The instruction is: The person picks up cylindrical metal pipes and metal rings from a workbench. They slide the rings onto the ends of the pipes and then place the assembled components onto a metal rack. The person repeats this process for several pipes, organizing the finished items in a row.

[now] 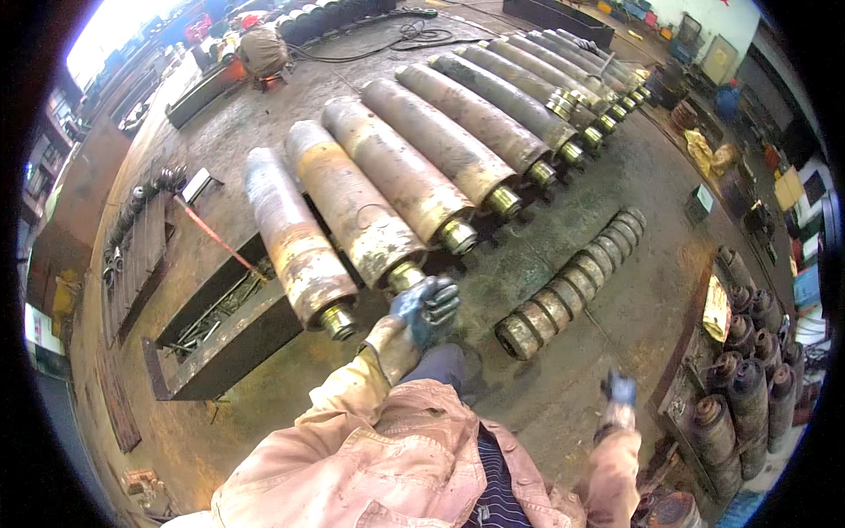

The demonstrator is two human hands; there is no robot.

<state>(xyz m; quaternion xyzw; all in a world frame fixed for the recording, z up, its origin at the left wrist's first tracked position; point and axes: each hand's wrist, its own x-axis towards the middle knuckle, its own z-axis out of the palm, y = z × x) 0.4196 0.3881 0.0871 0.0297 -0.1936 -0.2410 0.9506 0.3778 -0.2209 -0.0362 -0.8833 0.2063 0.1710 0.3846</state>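
My left hand [426, 304], in a blue-grey work glove, is in front of me with its fingers curled in and nothing visible in them. It overlaps the shiny shaft end of a large rusty roller [352, 198] in the view; whether it touches it I cannot tell. Next to that one, at the left end of the row, lies another roller [295, 229]. My right hand [620, 389], also gloved, hangs low at my right side, apart from the rollers. It is small and blurred, and its fingers cannot be made out. A ribbed cylinder [572, 286] lies on the floor between the two hands' sides.
More rollers [440, 141] lie in a slanting row toward the back right. A steel trough [229, 352] with rods in it is at the left. Dark gas cylinders [748, 396] stand at the right. Far back, a person [262, 53] crouches near a black cable [414, 35].
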